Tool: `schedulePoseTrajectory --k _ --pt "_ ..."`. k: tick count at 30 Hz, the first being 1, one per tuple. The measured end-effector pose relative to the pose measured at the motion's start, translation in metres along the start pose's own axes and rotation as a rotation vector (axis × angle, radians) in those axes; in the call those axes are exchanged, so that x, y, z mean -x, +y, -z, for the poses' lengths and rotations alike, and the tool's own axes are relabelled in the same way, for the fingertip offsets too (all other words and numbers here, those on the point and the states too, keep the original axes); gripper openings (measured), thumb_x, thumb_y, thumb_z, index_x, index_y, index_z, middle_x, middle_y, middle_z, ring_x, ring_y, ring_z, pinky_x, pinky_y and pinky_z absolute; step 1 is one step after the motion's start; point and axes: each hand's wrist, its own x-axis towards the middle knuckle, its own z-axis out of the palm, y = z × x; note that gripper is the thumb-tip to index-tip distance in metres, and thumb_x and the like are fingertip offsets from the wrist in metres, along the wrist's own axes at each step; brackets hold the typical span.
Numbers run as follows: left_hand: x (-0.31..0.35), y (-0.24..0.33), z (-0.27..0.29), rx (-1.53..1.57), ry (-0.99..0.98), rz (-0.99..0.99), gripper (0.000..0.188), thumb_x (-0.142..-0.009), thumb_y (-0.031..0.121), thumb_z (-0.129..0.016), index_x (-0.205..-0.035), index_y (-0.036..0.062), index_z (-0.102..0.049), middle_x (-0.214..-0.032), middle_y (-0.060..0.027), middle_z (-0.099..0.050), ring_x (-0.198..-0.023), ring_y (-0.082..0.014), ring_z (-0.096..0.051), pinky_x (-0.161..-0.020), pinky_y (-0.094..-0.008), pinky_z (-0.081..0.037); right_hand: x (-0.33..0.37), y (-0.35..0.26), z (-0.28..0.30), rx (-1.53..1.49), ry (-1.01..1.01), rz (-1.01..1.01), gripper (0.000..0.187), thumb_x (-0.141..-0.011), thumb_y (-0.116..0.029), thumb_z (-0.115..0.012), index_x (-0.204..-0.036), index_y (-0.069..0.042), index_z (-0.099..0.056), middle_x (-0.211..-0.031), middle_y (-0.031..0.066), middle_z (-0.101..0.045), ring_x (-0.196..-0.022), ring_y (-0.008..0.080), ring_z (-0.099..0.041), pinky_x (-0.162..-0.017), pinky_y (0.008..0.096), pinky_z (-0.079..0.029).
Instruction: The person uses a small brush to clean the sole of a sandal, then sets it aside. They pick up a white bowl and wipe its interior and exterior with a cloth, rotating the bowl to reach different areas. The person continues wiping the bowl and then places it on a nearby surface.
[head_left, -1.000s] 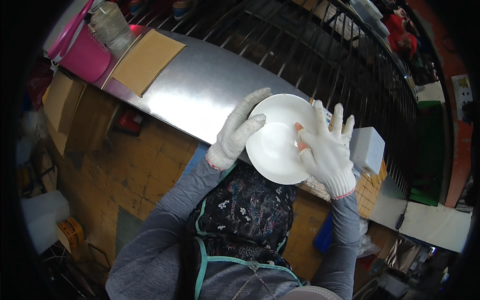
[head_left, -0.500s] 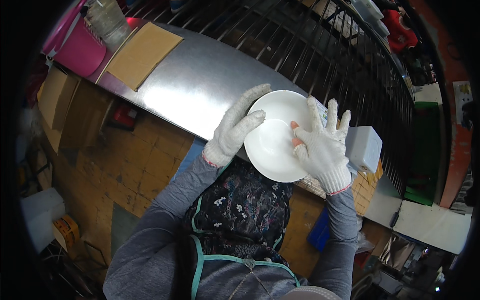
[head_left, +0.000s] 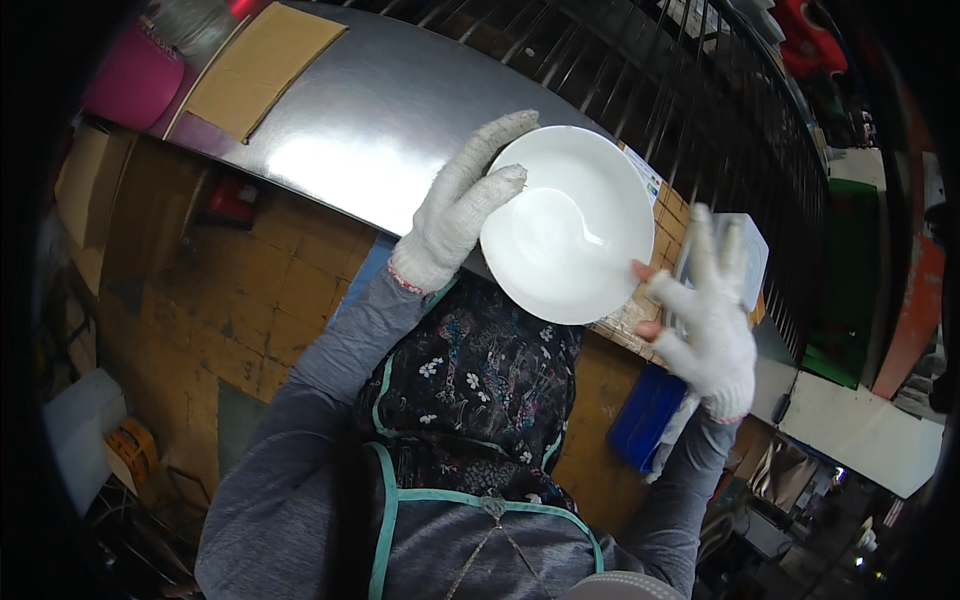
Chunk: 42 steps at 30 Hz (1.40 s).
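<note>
- the white bowl is held in front of the person's body, by the near edge of the metal table, its glossy inside facing up toward the head; whether its base touches the table cannot be told.
- the left hand, in a white knit glove, is clamped on the left rim of the bowl, thumb over the inside and the other fingers along the outside.
- the right hand, gloved too but with two bare fingertips, is just right of the bowl, fingers spread and blurred; whether the nearest fingertip meets the rim cannot be told.
- the hands are apart, with the bowl between them.
- a white box is right of the bowl, partly hidden behind the right hand.
- a brown, grid-marked surface shows just beyond the bowl's right rim.
- the dark floral apron with green trim is below the bowl.
- a blue bin is lower right of the bowl.
- a cardboard sheet lies on the table, well left of the bowl, with a pink bucket farther out.
- dark metal bars run beyond the bowl.
</note>
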Motion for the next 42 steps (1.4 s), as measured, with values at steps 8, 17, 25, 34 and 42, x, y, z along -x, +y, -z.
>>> schedulePoseTrajectory --k 8,17,25,34,42 --pt "-0.001 -0.001 0.000 -0.082 0.017 -0.031 0.064 -0.093 0.026 -0.056 -0.147 -0.0049 -0.040 -0.144 -0.0224 -0.048 -0.133 -0.0287 -0.048 -0.112 -0.0374 -0.038 -0.031 -0.005 -0.024 -0.014 -0.124 0.340 0.038 -0.082 -0.047 -0.070 -0.101 -0.015 -0.077 -0.159 0.0137 -0.035 -0.149 0.0535 -0.011 -0.118 0.0715 -0.008" --pt "-0.002 -0.003 0.000 -0.033 0.008 -0.030 0.065 -0.092 0.025 -0.059 -0.146 -0.0060 -0.040 -0.144 -0.0227 -0.049 -0.133 -0.0289 -0.048 -0.112 -0.0375 -0.039 -0.043 0.002 -0.028 -0.146 -0.119 0.416 0.031 -0.078 -0.037 -0.075 -0.099 -0.013 -0.076 -0.158 0.0073 -0.040 -0.150 0.0494 -0.013 -0.122 0.0653 -0.007" --pt "-0.001 -0.001 0.002 -0.023 0.000 -0.035 0.064 -0.093 0.025 -0.060 -0.146 -0.0069 -0.041 -0.143 -0.0239 -0.049 -0.132 -0.0295 -0.050 -0.111 -0.0367 -0.041 -0.042 0.000 -0.025 -0.044 -0.184 0.492 0.035 -0.080 -0.037 -0.072 -0.108 -0.016 -0.076 -0.157 0.0083 -0.041 -0.150 0.0510 -0.010 -0.121 0.0659 -0.004" --pt "0.001 0.000 0.000 -0.030 -0.014 -0.007 0.065 -0.091 0.022 -0.056 -0.148 -0.0040 -0.040 -0.144 -0.0203 -0.048 -0.133 -0.0268 -0.048 -0.112 -0.0372 -0.038 -0.050 -0.001 -0.019 -0.058 -0.280 0.452 0.041 -0.075 -0.039 -0.073 -0.108 -0.014 -0.074 -0.161 0.0097 -0.035 -0.148 0.0561 -0.006 -0.120 0.0684 -0.003" --pt "0.001 -0.001 -0.001 0.022 -0.001 -0.020 0.065 -0.093 0.024 -0.060 -0.146 -0.0071 -0.040 -0.143 -0.0234 -0.049 -0.132 -0.0292 -0.050 -0.111 -0.0363 -0.041 -0.059 -0.001 -0.016 -0.017 -0.369 0.437 0.046 -0.073 -0.036 -0.075 -0.113 -0.013 -0.072 -0.162 0.0158 -0.031 -0.146 0.0596 -0.009 -0.118 0.0670 -0.014"
